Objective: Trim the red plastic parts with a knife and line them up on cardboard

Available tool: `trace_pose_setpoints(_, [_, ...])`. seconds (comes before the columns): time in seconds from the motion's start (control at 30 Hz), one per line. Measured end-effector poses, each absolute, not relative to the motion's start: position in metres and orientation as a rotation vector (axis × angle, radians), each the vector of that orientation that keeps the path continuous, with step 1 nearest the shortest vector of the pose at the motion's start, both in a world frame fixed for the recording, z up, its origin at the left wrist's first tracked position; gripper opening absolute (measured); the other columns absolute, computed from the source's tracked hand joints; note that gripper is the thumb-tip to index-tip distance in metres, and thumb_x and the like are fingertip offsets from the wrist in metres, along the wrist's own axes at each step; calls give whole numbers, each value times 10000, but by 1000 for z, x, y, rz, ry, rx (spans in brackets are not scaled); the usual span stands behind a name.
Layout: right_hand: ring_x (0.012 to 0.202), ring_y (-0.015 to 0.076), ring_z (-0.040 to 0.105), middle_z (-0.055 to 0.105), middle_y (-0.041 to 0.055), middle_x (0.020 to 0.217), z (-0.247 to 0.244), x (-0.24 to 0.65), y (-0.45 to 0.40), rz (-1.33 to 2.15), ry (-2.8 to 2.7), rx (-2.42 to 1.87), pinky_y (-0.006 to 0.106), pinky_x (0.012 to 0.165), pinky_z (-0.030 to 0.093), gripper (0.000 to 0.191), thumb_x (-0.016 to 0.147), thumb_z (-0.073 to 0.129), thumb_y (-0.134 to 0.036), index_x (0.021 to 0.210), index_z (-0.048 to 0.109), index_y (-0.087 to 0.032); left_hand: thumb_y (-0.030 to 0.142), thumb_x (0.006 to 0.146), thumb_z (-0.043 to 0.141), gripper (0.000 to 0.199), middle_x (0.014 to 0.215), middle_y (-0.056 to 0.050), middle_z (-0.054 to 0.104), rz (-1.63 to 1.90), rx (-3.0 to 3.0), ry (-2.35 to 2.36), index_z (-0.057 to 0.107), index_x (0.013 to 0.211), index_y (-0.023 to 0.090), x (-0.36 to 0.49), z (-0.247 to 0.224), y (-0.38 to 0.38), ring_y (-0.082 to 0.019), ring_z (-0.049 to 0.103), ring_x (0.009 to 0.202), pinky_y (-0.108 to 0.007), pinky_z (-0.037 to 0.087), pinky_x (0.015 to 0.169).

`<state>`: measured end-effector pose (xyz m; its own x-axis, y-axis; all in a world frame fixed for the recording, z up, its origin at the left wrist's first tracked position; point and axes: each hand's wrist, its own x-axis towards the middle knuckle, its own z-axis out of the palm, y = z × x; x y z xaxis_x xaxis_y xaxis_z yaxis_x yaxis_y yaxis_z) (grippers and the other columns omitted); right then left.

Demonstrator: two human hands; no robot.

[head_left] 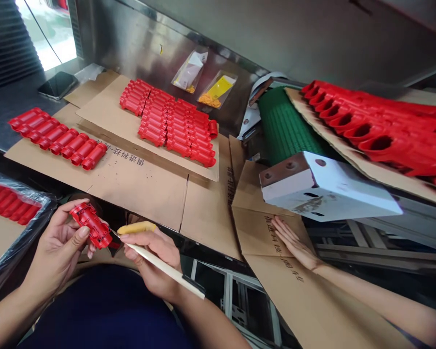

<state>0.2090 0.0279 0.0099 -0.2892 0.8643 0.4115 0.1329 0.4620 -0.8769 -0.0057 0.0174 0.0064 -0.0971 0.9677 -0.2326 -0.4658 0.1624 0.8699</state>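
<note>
In the head view my left hand [63, 240] has its fingers wrapped round a red plastic cylinder [91, 225], held tilted in front of my body. My right hand [154, 254] grips a thin cream-handled knife [163, 267], whose tip is at the lower right end of the cylinder. A yellow cover sits on my right index finger. Beyond my hands, a row of red cylinders [60, 136] lies on cardboard [148, 198]. Several more rows of red parts [170, 123] lie on a raised cardboard sheet [103, 109].
Another person's hand [294, 245] rests on cardboard at the right. Nearby are a green conveyor roller [290, 121], a white metal bracket [327, 189] and large red parts [385, 131]. A phone [58, 85], small bags [218, 89] and a lined box [45, 201] are also visible.
</note>
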Motion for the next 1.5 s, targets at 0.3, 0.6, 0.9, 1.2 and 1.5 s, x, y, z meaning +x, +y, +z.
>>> trace_pose_setpoints(0.3, [1084,229,806,842,109,1160,13,207,25,873,-1755,-823,368,935,686,192,1061,689,-216,1238,762,-218,306,862,918,509,935,-57,806,1362,647,1053,671,1303,243,-3,9,20,-155,689,593,-240,593,495])
trace_pose_setpoints(0.6, [987,219,796,810,132,1099,2,208,33,761,-1964,-692,361,875,698,182,1087,611,-154,1263,658,-155,323,841,937,469,768,7,758,1359,626,1075,688,1228,238,-2,6,19,-140,672,517,-211,583,453])
trace_pose_setpoints(0.9, [998,213,788,811,127,1143,-1,206,35,845,-1825,-717,365,884,692,190,1071,622,-127,1239,694,-175,381,866,917,475,690,10,709,1234,594,1067,689,1236,192,-1,2,19,-111,593,491,-184,532,431])
trace_pose_setpoints(1.2, [724,101,697,788,18,849,1,188,41,1958,-469,-740,210,706,603,317,829,980,-402,972,792,-190,308,931,853,602,927,-18,772,1208,816,1120,630,1489,296,-11,-9,10,-142,671,654,-219,608,567])
trace_pose_setpoints(1.5, [758,50,679,830,48,993,-4,179,29,2104,-114,-640,107,718,566,338,781,1027,-297,991,789,-180,238,942,824,497,1201,-43,825,1373,1152,1283,682,1413,310,-5,-13,10,-225,794,1076,-292,641,961])
